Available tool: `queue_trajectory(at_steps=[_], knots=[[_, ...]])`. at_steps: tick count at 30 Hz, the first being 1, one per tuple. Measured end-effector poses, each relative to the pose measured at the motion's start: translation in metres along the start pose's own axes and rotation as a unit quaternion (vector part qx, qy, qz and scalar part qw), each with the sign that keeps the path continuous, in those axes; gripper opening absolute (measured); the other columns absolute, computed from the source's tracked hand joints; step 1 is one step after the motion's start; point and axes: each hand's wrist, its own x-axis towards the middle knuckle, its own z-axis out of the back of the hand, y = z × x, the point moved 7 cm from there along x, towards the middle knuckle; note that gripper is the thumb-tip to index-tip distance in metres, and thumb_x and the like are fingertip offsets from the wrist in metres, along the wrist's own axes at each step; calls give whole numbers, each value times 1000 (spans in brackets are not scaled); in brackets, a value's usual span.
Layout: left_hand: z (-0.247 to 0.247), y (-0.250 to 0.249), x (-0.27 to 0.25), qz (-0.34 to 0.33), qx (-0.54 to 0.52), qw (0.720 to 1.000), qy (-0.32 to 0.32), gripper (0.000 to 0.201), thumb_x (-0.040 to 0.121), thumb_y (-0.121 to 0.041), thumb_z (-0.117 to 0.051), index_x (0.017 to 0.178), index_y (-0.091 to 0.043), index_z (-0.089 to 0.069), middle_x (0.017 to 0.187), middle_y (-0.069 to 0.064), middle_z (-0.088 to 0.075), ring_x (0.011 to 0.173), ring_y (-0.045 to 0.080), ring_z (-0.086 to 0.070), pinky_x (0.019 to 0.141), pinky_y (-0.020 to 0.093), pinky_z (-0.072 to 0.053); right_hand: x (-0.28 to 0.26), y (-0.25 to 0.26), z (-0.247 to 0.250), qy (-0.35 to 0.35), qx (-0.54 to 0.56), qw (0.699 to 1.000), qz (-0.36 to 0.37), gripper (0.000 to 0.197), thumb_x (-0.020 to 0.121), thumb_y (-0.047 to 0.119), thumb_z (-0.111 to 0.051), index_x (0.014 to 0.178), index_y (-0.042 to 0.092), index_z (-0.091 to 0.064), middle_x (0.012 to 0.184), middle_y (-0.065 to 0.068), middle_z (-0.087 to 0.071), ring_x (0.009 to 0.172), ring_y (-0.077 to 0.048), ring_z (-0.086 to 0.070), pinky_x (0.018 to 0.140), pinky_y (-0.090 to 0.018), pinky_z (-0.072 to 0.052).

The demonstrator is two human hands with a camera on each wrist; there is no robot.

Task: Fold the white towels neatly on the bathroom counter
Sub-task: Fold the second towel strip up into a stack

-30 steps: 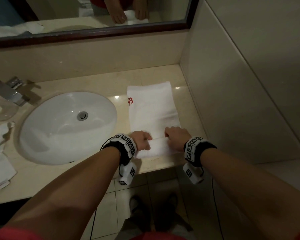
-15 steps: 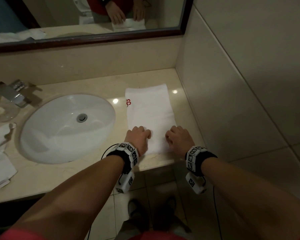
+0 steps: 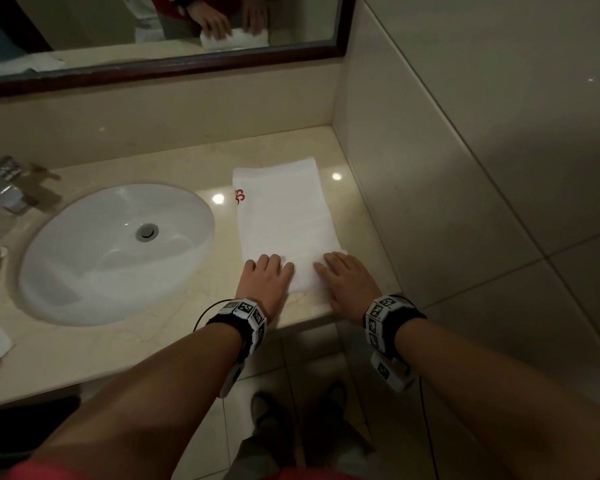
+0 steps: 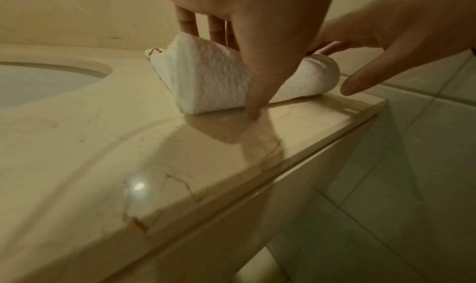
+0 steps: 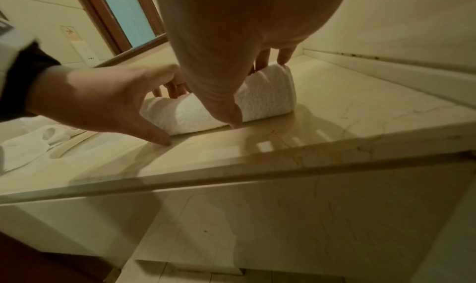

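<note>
Flattened now, both hands [image 3: 267, 278] press the rolled towel [image 3: 284, 216] end beneath them.

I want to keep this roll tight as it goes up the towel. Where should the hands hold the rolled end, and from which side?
Probably hold the rolled end of the white towel at both ends, coming down from above on the near counter-edge side. The roll lies crosswise near the counter edge, flat towel beyond it. Left hand and right hand rest there with straight fingers on top, thumbs behind.
</note>
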Motion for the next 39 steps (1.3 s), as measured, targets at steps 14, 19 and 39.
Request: queue_trajectory(at_steps=[14, 19, 39], knots=[[5, 0, 0, 20, -37, 998, 44, 59, 82, -23, -61, 135, -20, -37, 134, 7, -42, 119, 29, -41, 95, 44, -37, -1, 3, 1, -14, -6, 1000, -5, 72, 61, 23, -75, 129, 16, -53, 128, -15, -52, 118, -36, -50, 103, -47, -40], [2, 7, 0, 10, -117, 990, 77, 58, 80, -41, -68, 129, -25, -43, 130, 2, -47, 117, 26, -45, 94, 42, -39, 2, 6, 4, 13, -15, 1000, 5, 62, 64, 26, -73, 122, 19, -51, 120, -9, -51, 108, -31, -50, 93, -44, -44], [-9, 47, 21, 77, -350, 913, 193, 43, 80, -8, -62, 118, -24, -52, 113, 1, -63, 98, 20, -59, 84, 29, -49, 45, -1, 19, 165, 76, 983, -9, 45, 82, 32, -58, 126, 23, -53, 117, -5, -58, 105, -26, -56, 86, -34, -46]])
